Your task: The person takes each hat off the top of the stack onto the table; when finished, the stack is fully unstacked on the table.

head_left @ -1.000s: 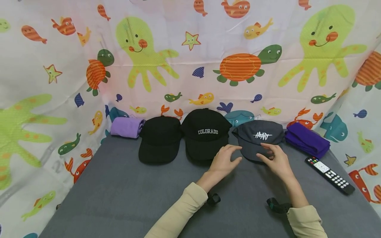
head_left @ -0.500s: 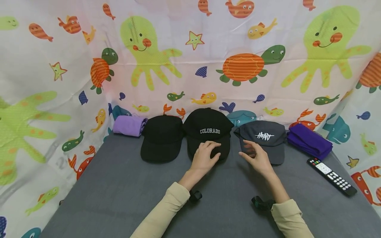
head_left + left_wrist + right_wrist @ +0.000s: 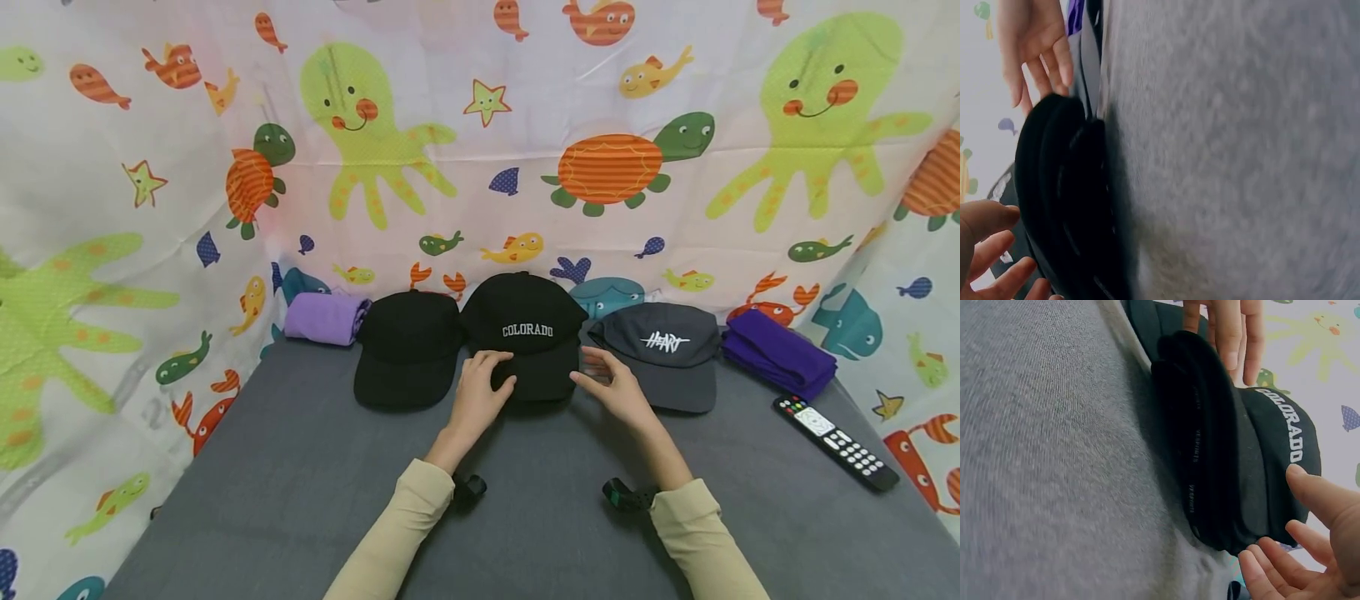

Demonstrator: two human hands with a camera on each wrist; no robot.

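The black cap with COLORADO lettering sits on the grey table, its brim toward me. My left hand is at the brim's left side, fingers loosely bent and apart. At the right side is my right hand, thumb and fingers spread; its fingertips lie close to the brim edge in the right wrist view. I cannot tell whether either hand touches the cap. A plain black cap stands left of it. A dark grey cap with HEART lettering stands on the right, just behind my right hand.
A folded lilac cloth lies at the far left of the row, and a folded dark purple cloth at the right. In front of the purple cloth is a black remote control. A sea-animal printed curtain hangs behind the table.
Both hands have moved left, from in front of the grey HEART cap to either side of the COLORADO cap's brim. The caps have stayed in place.
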